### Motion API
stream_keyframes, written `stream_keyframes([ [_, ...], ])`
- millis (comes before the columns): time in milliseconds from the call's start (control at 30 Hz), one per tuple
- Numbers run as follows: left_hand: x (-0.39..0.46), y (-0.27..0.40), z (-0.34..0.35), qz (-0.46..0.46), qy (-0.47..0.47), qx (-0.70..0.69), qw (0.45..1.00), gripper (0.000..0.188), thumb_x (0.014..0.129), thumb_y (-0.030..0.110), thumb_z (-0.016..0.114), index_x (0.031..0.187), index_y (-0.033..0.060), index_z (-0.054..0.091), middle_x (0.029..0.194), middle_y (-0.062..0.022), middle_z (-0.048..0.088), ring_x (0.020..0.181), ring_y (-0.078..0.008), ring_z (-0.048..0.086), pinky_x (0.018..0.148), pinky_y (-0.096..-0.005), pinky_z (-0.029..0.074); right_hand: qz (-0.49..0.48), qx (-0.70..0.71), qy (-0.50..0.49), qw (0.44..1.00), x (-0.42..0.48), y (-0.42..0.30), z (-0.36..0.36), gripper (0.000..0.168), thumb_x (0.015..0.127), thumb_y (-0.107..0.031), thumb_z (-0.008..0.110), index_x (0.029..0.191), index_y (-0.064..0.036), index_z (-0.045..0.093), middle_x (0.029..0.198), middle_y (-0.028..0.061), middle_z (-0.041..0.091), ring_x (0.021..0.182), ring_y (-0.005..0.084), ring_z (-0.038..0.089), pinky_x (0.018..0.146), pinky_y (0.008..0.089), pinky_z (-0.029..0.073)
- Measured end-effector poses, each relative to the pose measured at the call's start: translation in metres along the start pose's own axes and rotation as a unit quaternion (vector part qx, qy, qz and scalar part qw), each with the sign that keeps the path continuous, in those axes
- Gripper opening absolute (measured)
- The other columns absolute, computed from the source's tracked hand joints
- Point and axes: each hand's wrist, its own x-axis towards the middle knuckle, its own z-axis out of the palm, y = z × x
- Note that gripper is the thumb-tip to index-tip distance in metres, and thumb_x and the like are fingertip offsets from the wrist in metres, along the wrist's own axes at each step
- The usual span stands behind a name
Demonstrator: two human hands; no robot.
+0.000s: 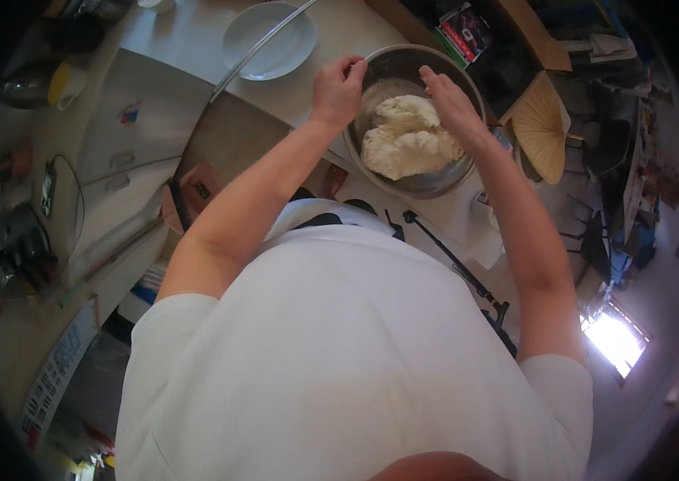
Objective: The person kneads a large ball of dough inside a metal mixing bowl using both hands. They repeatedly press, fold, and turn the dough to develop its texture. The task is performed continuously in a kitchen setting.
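Observation:
A round metal bowl [414, 190] stands before me on the table's edge, holding a large, rough lump of pale dough [408, 147]. My left hand [338, 90] grips the bowl's rim at its upper left, thumb and fingers pinched on it. Over the right part of the bowl, my right hand [450, 102] reaches in with its fingers extended, close above the dough; whether the palm touches it is hidden. Bits of dough cling to the right fingers. Some dry flour-like residue coats the bowl's inner wall.
A pale plate [282, 45] lies left of the bowl, with long metal chopsticks [255, 53] across it. An open cardboard box [517, 27] with packages stands at the upper right. Near it is a woven hand fan [541, 129]. A black pole or stand [459, 264] rises beside my body on the right.

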Motion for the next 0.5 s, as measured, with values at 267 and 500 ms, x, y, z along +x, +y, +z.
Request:
stream_keyframes([
  [267, 0.004, 0.003, 0.0, -0.019, -0.009, -0.016, 1.0, 0.021, 0.094, 0.015, 0.063, 0.1, -0.0041, 0.07, 0.081, -0.0069, 0.069, 0.074, -0.0115, 0.06, 0.069, -0.0267, 0.048, -0.321, -0.309, 0.23, 0.865, -0.04, 0.006, 0.069, 0.041, 0.087, -0.04, 0.067, 0.115, -0.01, 0.064, 0.109, 0.0067, 0.063, 0.09, 0.0281, 0.06, 0.073, 0.0427, 0.05],
  [500, -0.001, 0.008, -0.004, -0.004, -0.022, 0.002, 1.0, 0.019, 0.095, 0.014, 0.063, 0.104, -0.0026, 0.069, 0.084, -0.0096, 0.07, 0.073, -0.0132, 0.061, 0.069, -0.0279, 0.049, -0.297, -0.322, 0.221, 0.871, -0.008, 0.016, 0.076, 0.039, 0.084, -0.041, 0.07, 0.107, -0.01, 0.064, 0.1, 0.0079, 0.061, 0.089, 0.0284, 0.059, 0.074, 0.0421, 0.047],
])
